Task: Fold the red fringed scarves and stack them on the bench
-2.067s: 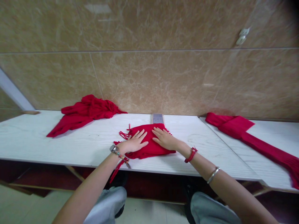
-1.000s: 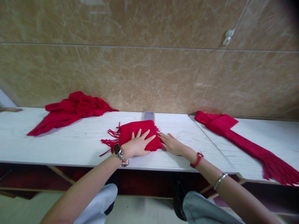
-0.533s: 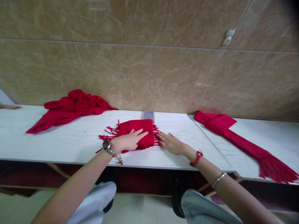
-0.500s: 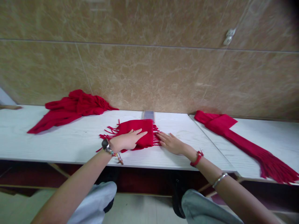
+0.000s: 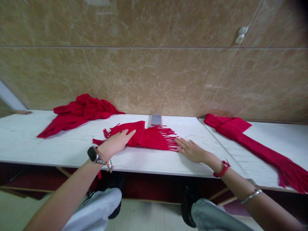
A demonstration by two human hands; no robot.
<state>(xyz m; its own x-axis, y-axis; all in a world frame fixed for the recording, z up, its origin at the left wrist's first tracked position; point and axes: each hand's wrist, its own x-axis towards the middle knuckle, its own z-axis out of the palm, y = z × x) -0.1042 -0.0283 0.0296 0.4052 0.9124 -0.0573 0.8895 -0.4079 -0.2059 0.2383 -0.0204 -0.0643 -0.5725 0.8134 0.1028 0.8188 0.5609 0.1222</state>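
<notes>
A red fringed scarf (image 5: pixel 154 138) lies in front of me on the white tabletop (image 5: pixel 149 162), its left part folded over and its right part a single flatter piece. My left hand (image 5: pixel 117 141) rests on the folded left part with fingers extended, wearing a ring and a dark watch. At the scarf's right end, my right hand (image 5: pixel 191 150) lies flat, its fingertips touching the fringe. Neither hand grips the fabric. Loose fringe also sticks out on the left, partly hidden under my left hand.
A crumpled red cloth (image 5: pixel 84 110) lies at the back left. On the right, another red scarf (image 5: pixel 250 144) stretches across the table, fringe toward the front. A small grey rectangular item (image 5: pixel 156 120) sits by the tiled wall (image 5: pixel 154 80). Dark shelves (image 5: pixel 149 187) are below the tabletop.
My left hand has moved left along with the folded part, exposing more of the scarf's right end. My right hand has shifted right, still at the fringe.
</notes>
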